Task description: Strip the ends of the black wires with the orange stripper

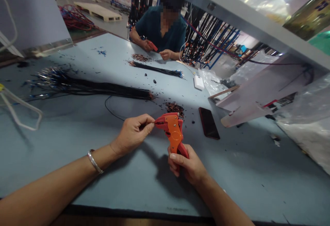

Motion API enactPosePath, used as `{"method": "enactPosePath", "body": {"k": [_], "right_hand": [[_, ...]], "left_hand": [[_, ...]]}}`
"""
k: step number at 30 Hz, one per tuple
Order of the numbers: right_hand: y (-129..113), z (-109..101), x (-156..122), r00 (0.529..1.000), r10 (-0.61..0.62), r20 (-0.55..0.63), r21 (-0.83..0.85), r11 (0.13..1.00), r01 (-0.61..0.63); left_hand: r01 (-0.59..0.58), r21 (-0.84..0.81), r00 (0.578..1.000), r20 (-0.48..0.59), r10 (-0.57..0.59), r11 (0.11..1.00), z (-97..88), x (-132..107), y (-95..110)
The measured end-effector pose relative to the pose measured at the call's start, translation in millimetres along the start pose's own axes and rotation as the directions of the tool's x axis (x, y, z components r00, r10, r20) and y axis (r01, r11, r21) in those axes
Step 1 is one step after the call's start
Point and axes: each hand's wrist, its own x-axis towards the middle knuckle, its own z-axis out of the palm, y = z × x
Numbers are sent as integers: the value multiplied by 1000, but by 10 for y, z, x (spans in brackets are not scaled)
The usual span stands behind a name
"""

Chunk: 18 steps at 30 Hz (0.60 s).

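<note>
My right hand (187, 164) is wrapped round the handles of a red and orange wire stripper (173, 128), its jaws pointing left. At the jaw tip, my left hand (135, 129) pinches a thin black wire (110, 107), which trails behind the hand in a loop on the table. The wire's end between fingers and jaws is hidden. Beyond my hands lies a thick bundle of black wires (108, 89), with bare copper-coloured ends on the right and metal terminals on the left. A pile of stripped scraps (174, 109) sits just behind the stripper.
A phone (209, 122) lies on the blue table (85, 181), right of the stripper. Across the table a co-worker (162, 26) holds another red tool near a smaller wire bundle (157, 68). A white wire stand (23, 116) is at left; a shelf post (247, 102) and plastic bags are at right.
</note>
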Motion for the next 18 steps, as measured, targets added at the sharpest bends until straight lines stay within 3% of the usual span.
{"method": "enactPosePath", "body": {"k": [8, 14, 18], "right_hand": [[-57, -36, 10, 1000, 20, 11, 85, 996, -20], [-175, -116, 2, 993, -62, -96, 139, 987, 75], [-153, -92, -10, 999, -32, -16, 129, 991, 33]], "left_hand": [[14, 17, 999, -34, -13, 1000, -14, 21, -29], [32, 22, 998, -61, -30, 999, -49, 37, -67], [28, 2, 999, -37, -27, 1000, -26, 25, -73]]}}
